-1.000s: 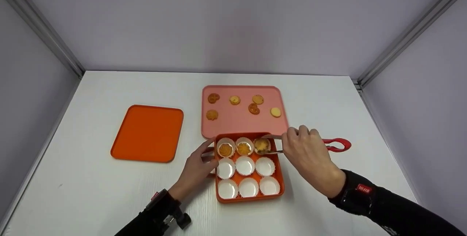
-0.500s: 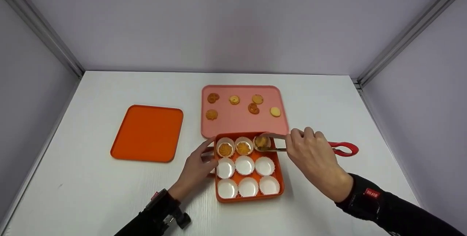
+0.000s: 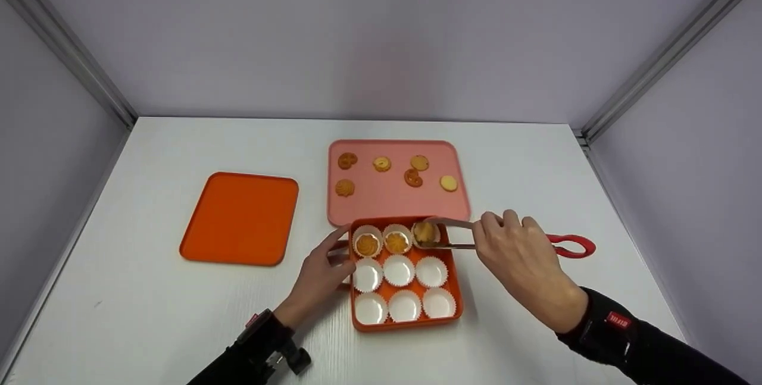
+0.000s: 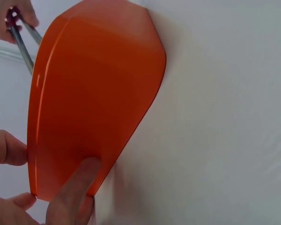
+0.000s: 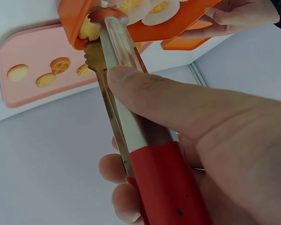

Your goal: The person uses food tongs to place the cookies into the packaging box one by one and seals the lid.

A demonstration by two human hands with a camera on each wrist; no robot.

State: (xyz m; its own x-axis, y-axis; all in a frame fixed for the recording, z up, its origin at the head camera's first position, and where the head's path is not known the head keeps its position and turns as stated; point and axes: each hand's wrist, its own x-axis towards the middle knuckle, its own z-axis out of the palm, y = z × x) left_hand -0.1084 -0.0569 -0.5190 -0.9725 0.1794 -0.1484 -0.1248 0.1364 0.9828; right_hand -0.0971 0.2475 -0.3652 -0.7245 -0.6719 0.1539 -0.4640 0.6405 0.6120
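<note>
A square orange box point(image 3: 411, 326) holds rows of white paper cups point(image 3: 399, 270). The two far-row cups at left and middle each contain a golden cookie point(image 3: 367, 245). My right hand point(image 3: 524, 272) grips metal tongs point(image 5: 136, 131) with red handles. Their scalloped tips reach into the far right cup, one on each side of a pale cookie point(image 3: 424, 232) there. My left hand point(image 3: 321, 278) rests against the box's left side. In the left wrist view its fingers point(image 4: 79, 185) press the outer wall while another fingertip touches the rim.
Behind the box lies a pink tray point(image 3: 381, 206) bearing several cookies of various shapes, among them a pretzel-shaped cookie point(image 3: 413, 178). A flat orange lid or tray point(image 3: 239, 218) lies to the left on the white table point(image 3: 149, 301). Pale walls stand at the back and sides.
My right hand and the tongs' handles have shifted right and slightly toward me, with the tips still at the far right cup. The left hand and box stay in place.
</note>
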